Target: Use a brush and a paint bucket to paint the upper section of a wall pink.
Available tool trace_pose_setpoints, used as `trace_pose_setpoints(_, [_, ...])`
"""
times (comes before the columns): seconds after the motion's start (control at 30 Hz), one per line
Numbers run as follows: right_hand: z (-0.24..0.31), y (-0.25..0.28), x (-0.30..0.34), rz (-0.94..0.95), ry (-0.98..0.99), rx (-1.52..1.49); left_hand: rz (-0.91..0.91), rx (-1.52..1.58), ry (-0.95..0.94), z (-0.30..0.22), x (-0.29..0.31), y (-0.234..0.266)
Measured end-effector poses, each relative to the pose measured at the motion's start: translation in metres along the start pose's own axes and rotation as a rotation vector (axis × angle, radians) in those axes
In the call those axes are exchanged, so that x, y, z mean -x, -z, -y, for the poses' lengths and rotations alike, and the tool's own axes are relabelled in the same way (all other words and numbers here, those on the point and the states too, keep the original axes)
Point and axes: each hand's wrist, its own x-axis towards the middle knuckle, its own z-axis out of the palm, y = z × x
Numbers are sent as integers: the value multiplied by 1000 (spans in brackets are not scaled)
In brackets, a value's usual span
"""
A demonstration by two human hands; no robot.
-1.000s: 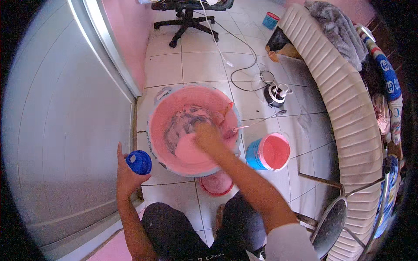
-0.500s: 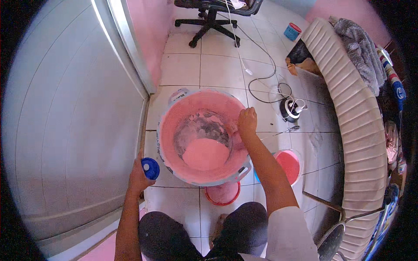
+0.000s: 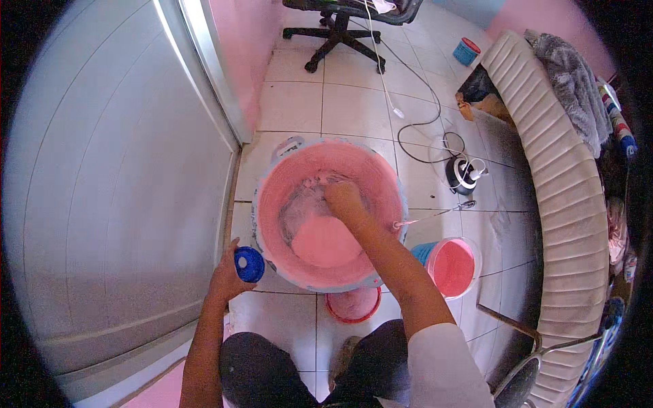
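Two hands busy at frame centre: left hand (image 3: 228,275) clamped on blue-capped bottle (image 3: 249,264); right hand (image 3: 343,198) inside big pink bucket (image 3: 272,197), grip impossible to tell.

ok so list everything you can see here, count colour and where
tub: 1, pink inside, floor centre, wet cloth in it
small bucket: 1, blue with pink inside, right of tub
lid: 1, red, floor below tub
cap: 1, blue, left of tub
office chair: 1, black, top
cable: 1, white, across tiles
door: 1, grey, left
sofa: 1, cream, right, grey cloth on top
left hand: grip on cap
right hand: in tub, on the cloth
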Motion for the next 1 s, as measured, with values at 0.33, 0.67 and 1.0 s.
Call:
trace_pose_setpoints(0.33, [26,16,51,121,428,-115,89,-174,78,-4,12,27])
trace_pose_setpoints(0.67, [-4,49,59,245,329,166,-6,-70,0,-127,8,79])
trace_pose_setpoints(1.0, [10,54,76,344,572,-5,102,-88,-4,-161,-1,73])
